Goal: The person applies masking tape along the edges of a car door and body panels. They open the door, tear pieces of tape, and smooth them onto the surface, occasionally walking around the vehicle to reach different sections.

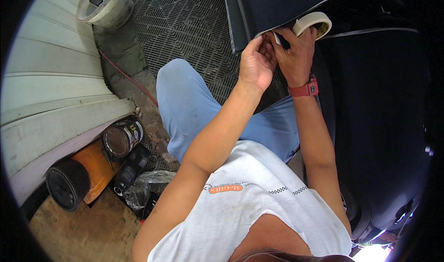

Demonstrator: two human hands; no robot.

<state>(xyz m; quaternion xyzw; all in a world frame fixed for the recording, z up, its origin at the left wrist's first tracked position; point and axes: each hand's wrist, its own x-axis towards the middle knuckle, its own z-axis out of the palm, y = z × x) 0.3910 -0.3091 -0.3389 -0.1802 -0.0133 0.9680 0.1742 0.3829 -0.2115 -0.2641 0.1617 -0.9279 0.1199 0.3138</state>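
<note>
A roll of cream masking tape [311, 20] sits at the fingers of my right hand [297, 54], which is closed on it. A short pale strip of tape [277, 38] shows between my two hands. Beside it, my left hand [258, 64] has its palm turned up and its fingers curled in at the lower edge of a dark car door [286, 8]. What the left fingertips pinch is hidden. A pale line of tape or trim runs along that door edge.
Dark car bodywork [379, 105] fills the right side. Black ribbed matting [180, 26] covers the floor ahead. At the far left stands a dirty white bucket [111, 12]. Near the pale wall [55, 68] are a round can [118, 139], an orange container [95, 165] and crumpled clear plastic [138, 190].
</note>
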